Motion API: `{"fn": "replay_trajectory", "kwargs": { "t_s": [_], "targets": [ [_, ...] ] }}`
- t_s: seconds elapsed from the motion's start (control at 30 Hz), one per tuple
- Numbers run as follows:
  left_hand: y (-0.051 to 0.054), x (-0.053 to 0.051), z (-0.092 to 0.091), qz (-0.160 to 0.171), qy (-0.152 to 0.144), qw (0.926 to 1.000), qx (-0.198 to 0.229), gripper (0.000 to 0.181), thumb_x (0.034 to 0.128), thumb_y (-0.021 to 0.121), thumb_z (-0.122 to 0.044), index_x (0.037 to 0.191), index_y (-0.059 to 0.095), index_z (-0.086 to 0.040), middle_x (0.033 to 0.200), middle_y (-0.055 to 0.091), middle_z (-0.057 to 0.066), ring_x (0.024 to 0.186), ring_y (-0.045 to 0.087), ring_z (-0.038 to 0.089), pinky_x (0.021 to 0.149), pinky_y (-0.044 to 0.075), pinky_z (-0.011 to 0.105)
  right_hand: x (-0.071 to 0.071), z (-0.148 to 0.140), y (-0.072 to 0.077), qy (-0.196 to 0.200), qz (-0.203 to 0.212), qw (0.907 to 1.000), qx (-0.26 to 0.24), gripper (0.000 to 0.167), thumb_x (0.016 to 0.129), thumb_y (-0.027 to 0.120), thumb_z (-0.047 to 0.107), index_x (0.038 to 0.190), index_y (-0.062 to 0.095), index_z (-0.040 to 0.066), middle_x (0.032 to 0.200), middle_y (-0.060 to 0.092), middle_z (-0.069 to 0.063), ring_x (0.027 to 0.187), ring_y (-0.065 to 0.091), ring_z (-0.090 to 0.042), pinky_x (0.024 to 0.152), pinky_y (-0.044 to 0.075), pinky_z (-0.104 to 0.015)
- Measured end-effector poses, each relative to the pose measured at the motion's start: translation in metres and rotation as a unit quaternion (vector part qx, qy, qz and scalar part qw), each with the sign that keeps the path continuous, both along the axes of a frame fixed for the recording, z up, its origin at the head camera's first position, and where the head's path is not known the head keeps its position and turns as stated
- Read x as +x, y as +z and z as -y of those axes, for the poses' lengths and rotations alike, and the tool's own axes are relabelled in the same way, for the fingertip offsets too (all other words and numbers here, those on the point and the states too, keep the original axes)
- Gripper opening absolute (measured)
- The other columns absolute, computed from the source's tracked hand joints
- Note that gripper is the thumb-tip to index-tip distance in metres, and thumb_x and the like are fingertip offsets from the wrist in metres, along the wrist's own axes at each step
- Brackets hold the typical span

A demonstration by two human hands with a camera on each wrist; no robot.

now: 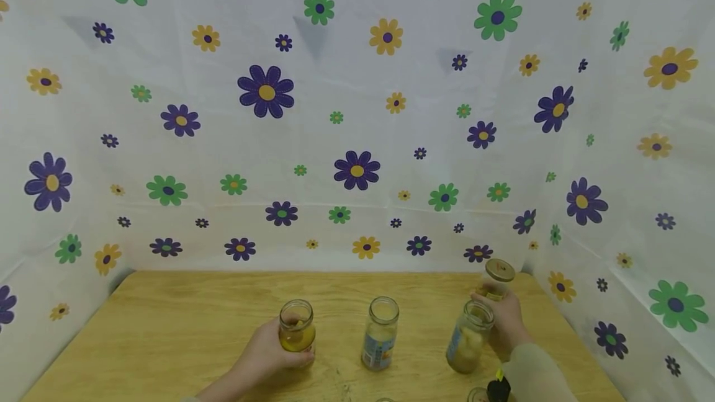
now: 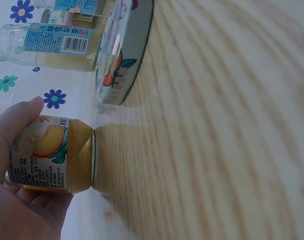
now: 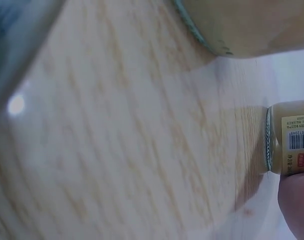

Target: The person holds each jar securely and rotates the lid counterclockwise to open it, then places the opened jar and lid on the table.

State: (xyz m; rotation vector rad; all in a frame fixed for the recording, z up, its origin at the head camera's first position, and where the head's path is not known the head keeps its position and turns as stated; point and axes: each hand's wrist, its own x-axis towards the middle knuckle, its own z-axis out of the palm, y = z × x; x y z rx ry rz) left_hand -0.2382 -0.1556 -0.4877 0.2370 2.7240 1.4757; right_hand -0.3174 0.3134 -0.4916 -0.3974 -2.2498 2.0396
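My left hand [image 1: 270, 349] grips a lidless glass jar [image 1: 297, 335] of yellow fruit, its fingers and thumb around the sides. In the left wrist view this jar [image 2: 47, 155] shows a peach label, its base at the tabletop. At the back right my right hand [image 1: 507, 315] holds a lidded jar [image 1: 499, 273]; only its thumb [image 3: 295, 202] and part of the labelled jar [image 3: 294, 140] show in the right wrist view. An open blue-label jar [image 1: 466, 343] with pale contents stands just in front of that hand. Another open blue-label jar [image 1: 380, 340] stands between the hands.
A printed metal lid [image 2: 119, 60] lies on the wooden table [image 1: 184, 315] near the left wrist. At the front right are a round rim [image 1: 477, 395] and a small black object [image 1: 499, 388] with a yellow-green tip. A flowered cloth [image 1: 357, 123] encloses the back and sides.
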Motion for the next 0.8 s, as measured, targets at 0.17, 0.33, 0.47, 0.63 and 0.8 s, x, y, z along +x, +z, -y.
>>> {"fn": "replay_trajectory", "kwargs": {
  "t_s": [0.17,0.33,0.47,0.63,0.8],
  "targets": [
    [-0.001,0.001,0.0,-0.003,0.002,1.0,-0.006,0.065,0.0709,0.099,-0.016,0.124,0.066,0.001,0.115,0.077,0.013,0.099,0.073,0.021,0.086,0.061,0.037,0.002,0.0,0.001,0.0,0.011,0.9994,-0.032,0.042,0.099,0.072,0.003,0.134,0.05,0.002,0.122,0.048,-0.005,0.087,0.059,-0.008,0.072,0.058,-0.02],
    [0.0,0.001,-0.001,-0.008,0.007,0.9999,-0.008,0.065,0.0701,0.099,-0.016,0.124,0.066,0.001,0.116,0.077,0.013,0.1,0.073,0.022,0.088,0.061,0.039,0.002,0.0,0.004,0.008,0.037,0.995,-0.092,0.042,0.1,0.07,0.002,0.134,0.046,0.007,0.12,0.051,-0.005,0.085,0.062,-0.011,0.073,0.059,-0.024],
    [0.001,0.0,-0.004,-0.016,0.01,0.9998,-0.009,0.066,0.0692,0.099,-0.016,0.124,0.067,0.0,0.118,0.076,0.015,0.101,0.074,0.023,0.09,0.061,0.041,0.002,-0.002,0.008,0.017,0.041,0.9958,-0.08,0.049,0.099,0.071,0.002,0.139,0.043,0.003,0.112,0.057,-0.005,0.085,0.063,-0.013,0.073,0.059,-0.025],
    [0.0,0.0,-0.005,-0.011,0.018,0.9997,-0.011,0.066,0.0684,0.1,-0.016,0.123,0.067,-0.001,0.118,0.076,0.014,0.103,0.074,0.025,0.091,0.062,0.044,0.003,-0.006,0.012,0.038,0.03,0.9933,0.105,0.048,0.1,0.072,0.013,0.139,0.049,-0.004,0.121,0.062,-0.021,0.107,0.062,-0.028,0.086,0.055,-0.033],
    [-0.001,0.001,-0.004,-0.003,0.021,0.9997,-0.01,0.065,0.0685,0.1,-0.015,0.123,0.067,-0.002,0.114,0.076,0.011,0.101,0.073,0.023,0.088,0.062,0.041,0.003,-0.007,0.024,0.05,0.007,0.9685,0.244,0.048,0.098,0.075,0.02,0.132,0.057,-0.007,0.135,0.059,-0.033,0.124,0.057,-0.045,0.104,0.051,-0.053]
  ]
}}
